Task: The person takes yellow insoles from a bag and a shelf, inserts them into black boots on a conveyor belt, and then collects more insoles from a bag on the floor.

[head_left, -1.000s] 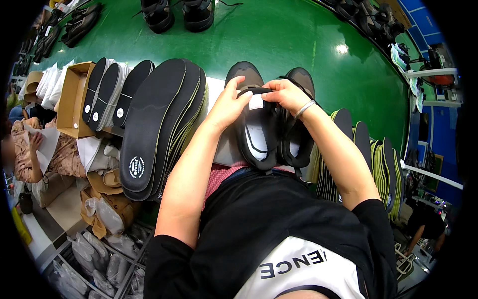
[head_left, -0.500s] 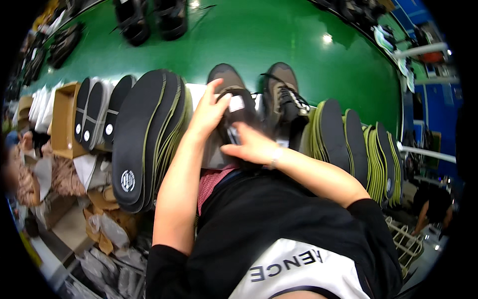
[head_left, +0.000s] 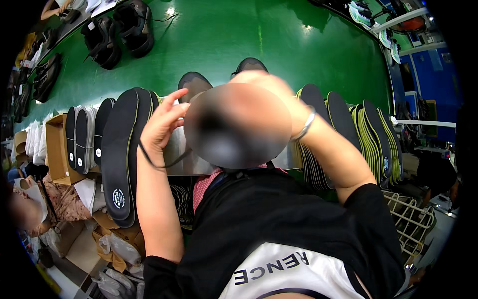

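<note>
The left hand (head_left: 162,124) is raised with fingers loosely spread, a thin dark cord (head_left: 159,162) looping under its wrist; whether it pinches the cord cannot be told. The right hand (head_left: 259,79) is mostly hidden by a blurred patch, so its grip cannot be told. Two dark shoes (head_left: 221,77) peek out beyond it on the green tabletop (head_left: 279,40). Black insoles (head_left: 122,149) stand on edge to the left and right, within easy reach.

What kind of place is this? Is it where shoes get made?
Most likely a shoe factory line. Stacks of black insoles stand on edge along a green belt, dark shoes sit farther along it, and more insoles are stacked on the right.
</note>
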`<action>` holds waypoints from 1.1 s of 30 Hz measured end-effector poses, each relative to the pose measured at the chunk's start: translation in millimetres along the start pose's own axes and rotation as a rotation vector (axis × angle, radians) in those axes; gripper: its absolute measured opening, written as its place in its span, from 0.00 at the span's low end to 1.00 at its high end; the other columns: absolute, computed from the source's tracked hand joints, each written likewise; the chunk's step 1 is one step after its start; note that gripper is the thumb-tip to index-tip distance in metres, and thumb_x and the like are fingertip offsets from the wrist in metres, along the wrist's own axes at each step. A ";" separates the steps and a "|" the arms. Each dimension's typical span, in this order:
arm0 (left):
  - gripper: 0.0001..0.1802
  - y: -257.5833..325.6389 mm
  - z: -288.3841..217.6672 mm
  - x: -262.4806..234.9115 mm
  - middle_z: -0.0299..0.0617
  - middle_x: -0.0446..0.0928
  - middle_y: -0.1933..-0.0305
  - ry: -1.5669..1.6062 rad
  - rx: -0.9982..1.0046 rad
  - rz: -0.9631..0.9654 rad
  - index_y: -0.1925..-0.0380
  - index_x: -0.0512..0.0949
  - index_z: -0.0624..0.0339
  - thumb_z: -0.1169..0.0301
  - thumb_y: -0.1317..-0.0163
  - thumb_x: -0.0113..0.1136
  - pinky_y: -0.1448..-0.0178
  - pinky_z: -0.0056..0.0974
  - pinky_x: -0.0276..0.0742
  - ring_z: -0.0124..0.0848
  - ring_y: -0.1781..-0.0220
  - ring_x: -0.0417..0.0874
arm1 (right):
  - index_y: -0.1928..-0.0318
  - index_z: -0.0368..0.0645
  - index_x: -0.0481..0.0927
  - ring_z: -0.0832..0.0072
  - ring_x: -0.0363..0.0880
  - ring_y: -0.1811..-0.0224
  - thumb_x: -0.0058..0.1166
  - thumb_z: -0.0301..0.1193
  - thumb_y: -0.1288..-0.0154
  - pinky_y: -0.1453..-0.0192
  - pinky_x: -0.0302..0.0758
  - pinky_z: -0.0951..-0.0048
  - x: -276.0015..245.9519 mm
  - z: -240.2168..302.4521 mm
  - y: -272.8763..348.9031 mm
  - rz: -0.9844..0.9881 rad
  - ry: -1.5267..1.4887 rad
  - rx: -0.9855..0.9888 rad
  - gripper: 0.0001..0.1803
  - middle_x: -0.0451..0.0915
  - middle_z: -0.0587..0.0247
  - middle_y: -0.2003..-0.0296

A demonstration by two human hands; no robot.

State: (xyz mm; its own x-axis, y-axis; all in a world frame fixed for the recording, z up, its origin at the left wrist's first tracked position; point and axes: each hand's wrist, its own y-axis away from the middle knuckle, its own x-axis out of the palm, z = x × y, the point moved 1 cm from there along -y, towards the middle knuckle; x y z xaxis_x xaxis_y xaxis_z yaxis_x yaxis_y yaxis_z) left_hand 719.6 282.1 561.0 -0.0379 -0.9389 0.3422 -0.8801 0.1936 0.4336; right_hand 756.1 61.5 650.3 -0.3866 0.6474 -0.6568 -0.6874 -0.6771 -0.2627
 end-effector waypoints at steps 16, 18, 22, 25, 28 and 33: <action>0.31 -40.9 24.5 130.8 0.46 0.74 0.67 -1.027 0.561 0.013 0.47 0.58 0.61 0.76 0.55 0.54 0.59 0.37 0.69 0.40 0.64 0.74 | 0.67 0.35 0.73 0.68 0.69 0.58 0.56 0.34 0.49 0.56 0.66 0.73 11.2 -102.2 96.1 -0.187 -0.124 0.416 0.14 0.70 0.58 0.62; 0.29 -57.2 21.5 126.3 0.43 0.75 0.70 -0.800 0.276 0.065 0.47 0.57 0.64 0.78 0.52 0.51 0.64 0.31 0.68 0.30 0.70 0.73 | 0.69 0.33 0.74 0.72 0.70 0.63 0.53 0.39 0.46 0.59 0.66 0.75 12.5 -117.2 89.1 -0.188 -0.312 0.585 0.17 0.71 0.59 0.67; 0.29 -76.0 23.4 123.4 0.39 0.73 0.72 -0.645 0.039 0.078 0.46 0.56 0.67 0.78 0.51 0.51 0.66 0.27 0.66 0.23 0.72 0.70 | 0.74 0.35 0.75 0.82 0.67 0.74 0.50 0.44 0.43 0.69 0.65 0.80 17.8 -124.0 79.1 -0.201 -0.643 0.788 0.21 0.72 0.68 0.77; 0.30 -77.9 23.6 123.9 0.38 0.72 0.72 -0.616 -0.056 0.063 0.46 0.55 0.68 0.78 0.51 0.51 0.67 0.26 0.66 0.22 0.72 0.70 | 0.76 0.37 0.74 0.84 0.65 0.78 0.50 0.45 0.44 0.73 0.63 0.81 19.4 -131.5 79.0 -0.181 -0.716 0.834 0.20 0.71 0.71 0.80; 0.31 -79.7 28.8 121.8 0.38 0.72 0.72 -0.587 -0.057 0.043 0.46 0.55 0.68 0.77 0.51 0.52 0.68 0.26 0.66 0.22 0.72 0.70 | 0.77 0.38 0.74 0.85 0.64 0.78 0.50 0.45 0.44 0.73 0.62 0.81 19.8 -131.3 79.2 -0.197 -0.710 0.833 0.21 0.71 0.72 0.80; 0.32 -76.5 29.8 117.5 0.38 0.72 0.72 -0.534 -0.083 0.053 0.45 0.54 0.68 0.77 0.52 0.52 0.69 0.26 0.66 0.23 0.73 0.70 | 0.78 0.38 0.73 0.85 0.64 0.78 0.50 0.45 0.44 0.74 0.62 0.81 25.2 -133.8 79.7 -0.163 -0.716 0.839 0.20 0.71 0.72 0.81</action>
State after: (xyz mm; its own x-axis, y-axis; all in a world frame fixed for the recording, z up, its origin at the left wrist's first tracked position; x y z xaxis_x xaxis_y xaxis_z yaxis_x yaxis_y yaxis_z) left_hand 768.3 148.5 543.2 -0.3357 -0.9370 -0.0968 -0.8309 0.2462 0.4990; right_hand 773.8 -23.0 518.3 -0.3331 0.9425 -0.0275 -0.8550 -0.2896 0.4303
